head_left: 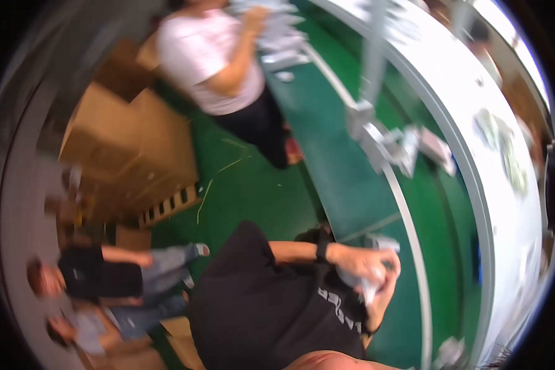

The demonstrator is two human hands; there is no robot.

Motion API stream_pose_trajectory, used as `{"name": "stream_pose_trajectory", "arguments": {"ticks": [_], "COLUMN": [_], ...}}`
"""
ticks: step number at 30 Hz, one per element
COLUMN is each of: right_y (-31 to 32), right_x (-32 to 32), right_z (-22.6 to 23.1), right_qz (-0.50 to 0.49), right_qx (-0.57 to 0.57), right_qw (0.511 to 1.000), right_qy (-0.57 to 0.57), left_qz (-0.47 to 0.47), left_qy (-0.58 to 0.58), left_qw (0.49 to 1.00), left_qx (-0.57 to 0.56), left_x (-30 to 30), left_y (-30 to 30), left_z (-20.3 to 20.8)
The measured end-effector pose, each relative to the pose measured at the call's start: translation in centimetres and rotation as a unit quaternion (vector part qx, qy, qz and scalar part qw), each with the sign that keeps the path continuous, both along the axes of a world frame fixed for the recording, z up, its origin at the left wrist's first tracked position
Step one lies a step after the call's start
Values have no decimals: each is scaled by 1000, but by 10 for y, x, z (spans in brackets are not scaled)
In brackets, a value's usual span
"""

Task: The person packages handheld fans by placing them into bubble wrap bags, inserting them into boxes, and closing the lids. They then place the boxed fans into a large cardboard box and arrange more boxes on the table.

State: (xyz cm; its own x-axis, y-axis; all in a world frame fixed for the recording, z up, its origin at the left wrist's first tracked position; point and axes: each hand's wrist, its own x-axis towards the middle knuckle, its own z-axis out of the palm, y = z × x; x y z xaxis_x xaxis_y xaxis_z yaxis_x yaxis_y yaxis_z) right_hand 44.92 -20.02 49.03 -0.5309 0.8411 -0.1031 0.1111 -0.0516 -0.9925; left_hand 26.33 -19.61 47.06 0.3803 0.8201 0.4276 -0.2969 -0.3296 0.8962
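Both hands meet around a small pale piece at the desk

A person in a black T-shirt (259, 302) with pale lettering on the chest stands at a long green desk (314, 148). The left hand (354, 261) and the right hand (386, 286) are brought together in front of the chest, fingers curled in around a pale piece (369, 290). Blur and the fingers themselves cover much of it, so which fingertips pinch it cannot be told. The piece is held between the hands, at the near edge of the desk. Just beyond them lies a grey item (383, 242). A black band (322, 245) circles the left wrist.

Farther along the desk, a co-worker in a pale pink shirt (197, 55) stands by a pile of light grey pieces (279, 34), one arm bent up toward it. A white strip (413, 246) runs lengthwise past the hands.

Behind, big cardboard boxes (129, 135) stand over the green floor (246, 197). Two more people, one in a black top (92, 274) and one in a grey top (87, 333), are close together near them.
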Motion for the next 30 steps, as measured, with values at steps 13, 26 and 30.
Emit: {"name": "stream_pose_trajectory", "arguments": {"ticks": [13, 26, 30], "right_y": [4, 40, 42], "right_x": [34, 72, 72], "right_z": [42, -58, -81], "right_qz": [163, -307, -326], "right_qx": [160, -199, -232], "right_qw": [961, 930, 908], "right_qy": [-158, 35, 121], "left_qz": [328, 201, 225], "left_qy": [91, 419, 375], "left_qw": [911, 859, 881], "left_qx": [233, -214, -179], "left_x": [33, 34, 40], "left_y": [-4, 9, 20], "left_z": [43, -120, -133]}}
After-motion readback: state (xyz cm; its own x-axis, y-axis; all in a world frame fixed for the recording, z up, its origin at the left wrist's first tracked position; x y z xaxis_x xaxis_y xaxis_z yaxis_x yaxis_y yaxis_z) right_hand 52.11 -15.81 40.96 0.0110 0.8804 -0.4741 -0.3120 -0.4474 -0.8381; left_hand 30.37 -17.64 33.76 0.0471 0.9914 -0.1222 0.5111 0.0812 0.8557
